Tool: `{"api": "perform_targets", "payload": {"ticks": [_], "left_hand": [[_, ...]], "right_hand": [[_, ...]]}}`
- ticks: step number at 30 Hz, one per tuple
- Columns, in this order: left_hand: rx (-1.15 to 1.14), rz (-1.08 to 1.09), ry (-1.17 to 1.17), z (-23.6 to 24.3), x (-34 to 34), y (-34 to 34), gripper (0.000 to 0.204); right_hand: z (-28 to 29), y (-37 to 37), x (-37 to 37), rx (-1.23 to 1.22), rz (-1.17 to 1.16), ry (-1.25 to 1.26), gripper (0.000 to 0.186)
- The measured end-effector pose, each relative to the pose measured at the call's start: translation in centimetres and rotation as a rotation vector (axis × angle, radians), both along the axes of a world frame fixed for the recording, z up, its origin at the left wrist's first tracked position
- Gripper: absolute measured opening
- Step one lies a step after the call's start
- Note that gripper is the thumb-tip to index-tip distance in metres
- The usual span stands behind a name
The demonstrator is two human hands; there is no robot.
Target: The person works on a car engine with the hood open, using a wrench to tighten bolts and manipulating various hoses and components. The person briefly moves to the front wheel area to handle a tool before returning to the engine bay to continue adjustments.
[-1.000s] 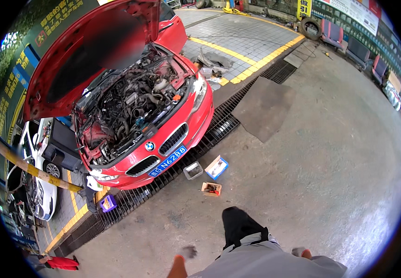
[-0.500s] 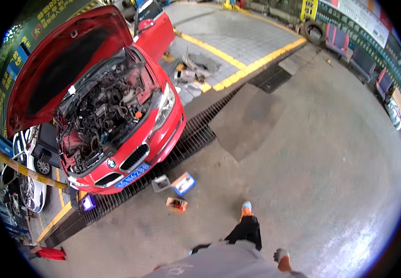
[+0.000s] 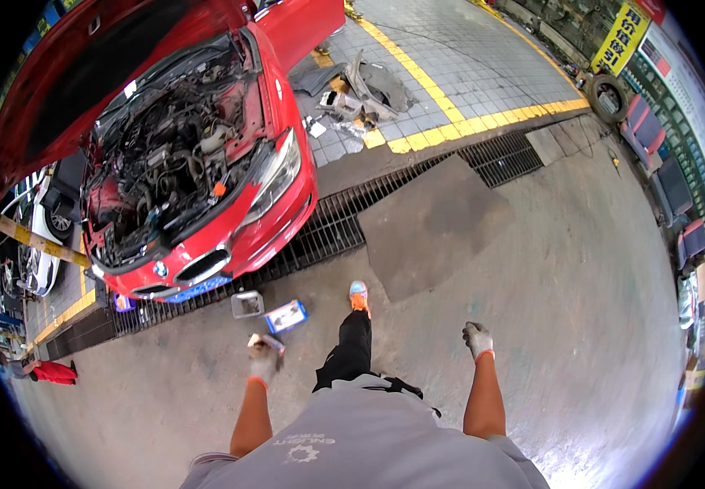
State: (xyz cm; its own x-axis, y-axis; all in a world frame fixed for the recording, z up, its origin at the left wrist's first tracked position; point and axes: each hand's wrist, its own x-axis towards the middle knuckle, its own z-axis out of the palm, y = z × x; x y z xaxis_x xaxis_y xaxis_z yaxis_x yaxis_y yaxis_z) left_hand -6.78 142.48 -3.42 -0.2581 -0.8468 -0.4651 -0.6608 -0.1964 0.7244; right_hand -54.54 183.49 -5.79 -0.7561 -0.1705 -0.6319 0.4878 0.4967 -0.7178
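Observation:
My left hand (image 3: pixel 264 359), in a grey glove, hangs at lower middle-left over a small cardboard box (image 3: pixel 277 345) on the floor; it is blurred and partly in front of the box, so I cannot tell its finger state or whether it holds anything. My right hand (image 3: pixel 477 339), also gloved, is out to the right over bare concrete, fingers loosely curled with nothing visible in them. Near my left hand stand a grey plastic bin (image 3: pixel 247 304) and a blue-and-white box (image 3: pixel 286 316). My leg and orange shoe (image 3: pixel 359 300) show between my hands.
A red car (image 3: pixel 281 220) with raised bonnet stands over a drain grate (image 3: pixel 338 204). A flat metal plate (image 3: pixel 421 228) lies beside it. Detached parts (image 3: pixel 352 98) rest on tiles. Seats (image 3: pixel 642 124) and a tyre (image 3: pixel 606 98) line the right; another person (image 3: pixel 47 371) is far left.
The view has shifted as I walk, and the car sits higher and farther left in it. Both my hands have come further into view, swinging at my sides.

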Motion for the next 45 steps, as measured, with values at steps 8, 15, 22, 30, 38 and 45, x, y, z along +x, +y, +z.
{"api": "perform_targets", "payload": {"ticks": [8,15,22,30,38,45], "left_hand": [[0.621,-0.392,-0.628,-2.9,-9.2,-4.2,0.025],[-0.445,-0.992,-0.794,-4.6,-31.1,-34.0,0.021],[0.173,0.038,0.337,9.9,-62.9,-47.3,0.04],[0.128,-0.556,-0.195,8.1,-79.5,-51.6,0.044],[0.568,-0.559,-0.058,-5.6,-92.1,-58.2,0.046],[0.795,0.188,0.092,-23.4,-98.7,-60.7,0.037]], "right_hand": [[-2.8,0.4,-5.6,0.161,-0.262,-0.25,0.028],[-0.9,-4.1,-5.3,0.402,-0.067,-0.616,0.023],[-3.1,-20.5,-28.2,0.527,0.254,-0.518,0.033],[3.0,-62.9,-66.9,0.189,0.44,0.048,0.04],[-6.4,-86.4,-75.7,0.248,0.937,0.398,0.042],[-36.2,-95.3,-75.9,0.717,1.086,-0.051,0.049]]}}
